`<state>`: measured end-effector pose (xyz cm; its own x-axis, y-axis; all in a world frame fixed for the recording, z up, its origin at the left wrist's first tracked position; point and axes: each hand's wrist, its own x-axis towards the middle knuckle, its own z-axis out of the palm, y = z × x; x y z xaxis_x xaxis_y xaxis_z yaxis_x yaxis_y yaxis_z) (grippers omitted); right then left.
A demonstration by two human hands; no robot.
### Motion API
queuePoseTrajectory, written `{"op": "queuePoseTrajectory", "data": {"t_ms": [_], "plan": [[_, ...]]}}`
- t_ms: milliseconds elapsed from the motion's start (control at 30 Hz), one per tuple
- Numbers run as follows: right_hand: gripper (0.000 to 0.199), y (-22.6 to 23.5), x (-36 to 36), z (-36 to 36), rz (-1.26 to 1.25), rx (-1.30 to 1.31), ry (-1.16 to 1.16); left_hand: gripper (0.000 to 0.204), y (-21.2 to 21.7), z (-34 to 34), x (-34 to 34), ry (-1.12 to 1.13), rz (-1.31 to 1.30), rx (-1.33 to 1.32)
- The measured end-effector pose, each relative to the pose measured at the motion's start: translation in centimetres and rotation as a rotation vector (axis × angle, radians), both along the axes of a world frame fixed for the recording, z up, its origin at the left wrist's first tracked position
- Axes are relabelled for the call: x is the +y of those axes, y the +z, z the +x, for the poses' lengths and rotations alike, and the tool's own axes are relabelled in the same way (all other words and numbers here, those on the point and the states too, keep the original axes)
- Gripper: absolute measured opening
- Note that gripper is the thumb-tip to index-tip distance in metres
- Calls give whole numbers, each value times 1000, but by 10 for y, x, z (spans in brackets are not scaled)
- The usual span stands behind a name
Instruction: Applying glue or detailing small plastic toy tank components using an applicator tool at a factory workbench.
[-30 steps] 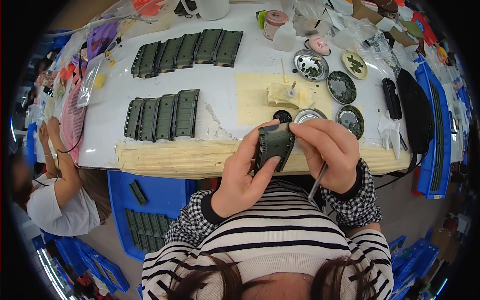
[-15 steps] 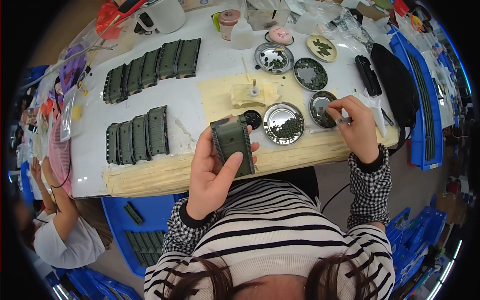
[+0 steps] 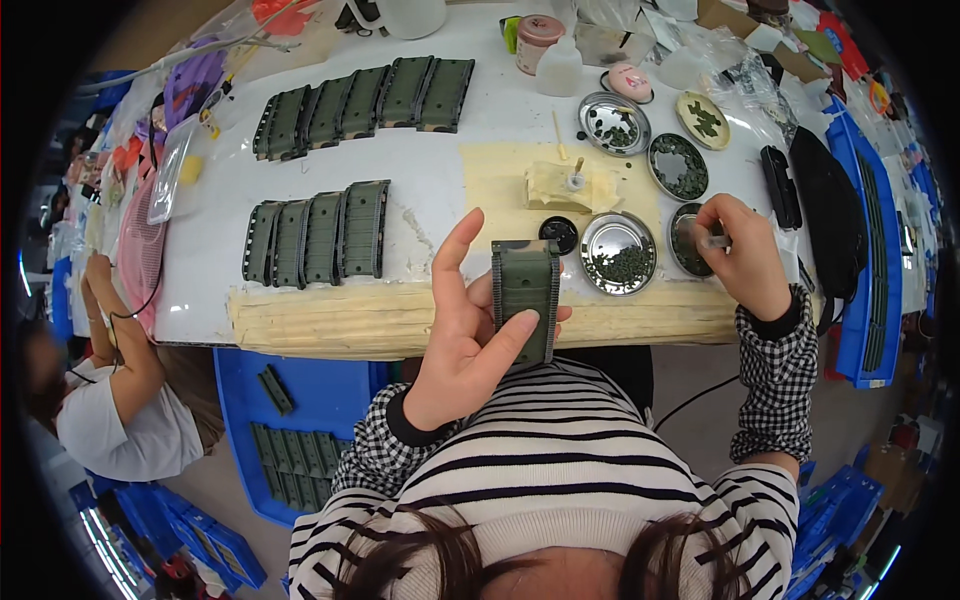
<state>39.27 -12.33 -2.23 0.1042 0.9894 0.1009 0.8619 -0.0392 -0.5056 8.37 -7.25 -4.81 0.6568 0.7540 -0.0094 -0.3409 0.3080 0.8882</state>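
My left hand (image 3: pixel 470 335) grips an upright dark green ribbed panel (image 3: pixel 525 295) in front of my chest, thumb across its lower face, index finger raised. My right hand (image 3: pixel 743 255) is out at the right over a small round metal dish (image 3: pixel 690 240) of green bits and pinches a thin tool (image 3: pixel 715 241) whose tip points into that dish. Between the two hands sits a larger metal dish (image 3: pixel 620 253) with green bits. Beside it lies a small black cap (image 3: pixel 559 234).
Two rows of green panels (image 3: pixel 318 238) (image 3: pixel 365 97) lie on the white table (image 3: pixel 440 170). More dishes (image 3: pixel 613 122) (image 3: pixel 678 167), a bottle (image 3: pixel 559 70) and black cases (image 3: pixel 825 210) are at the back right. A blue bin (image 3: pixel 300 440) of panels sits below. Another person (image 3: pixel 110 390) is at the left.
My right hand left the green panel and reached right to the small dish with the thin tool. My left hand keeps the panel, now held alone and lower.
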Motion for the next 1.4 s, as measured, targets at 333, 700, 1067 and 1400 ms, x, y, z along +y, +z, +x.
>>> {"op": "queuePoseTrajectory", "data": {"t_ms": [333,700,1067,1400], "plan": [[21,28,-1,-127,379,329,207,25,2,0,5,-71,-32,39],[28,6,16,-151,577,63,350,18,-11,-9,6,156,260,206],[24,20,33,-145,546,211,302,80,2,-7,-3,256,526,366],[25,15,35,-144,553,212,329,73,3,-8,-5,258,687,480]]}}
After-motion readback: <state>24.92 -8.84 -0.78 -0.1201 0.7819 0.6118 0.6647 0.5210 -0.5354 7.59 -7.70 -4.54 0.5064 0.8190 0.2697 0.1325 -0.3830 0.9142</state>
